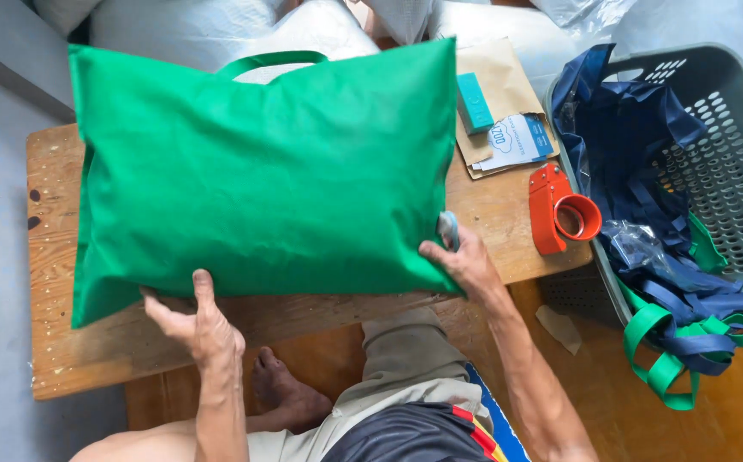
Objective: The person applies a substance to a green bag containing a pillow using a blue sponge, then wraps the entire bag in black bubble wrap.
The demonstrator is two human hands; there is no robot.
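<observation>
While the green bag point(260, 171) fills the frame's centre, left hand point(196, 321) and right hand point(465, 261) grip its bottom edge on the table point(55, 342).

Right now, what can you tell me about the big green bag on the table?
The green bag is a large rectangular bag of matte, non-woven-looking fabric, plump as if stuffed. It lies flat on the low wooden table, covering most of it, with one green loop handle showing at its far edge. The left hand grips its near edge from below, thumb on top; the right hand presses its near right corner, with a small grey object whose kind is unclear beside the fingers.
</observation>
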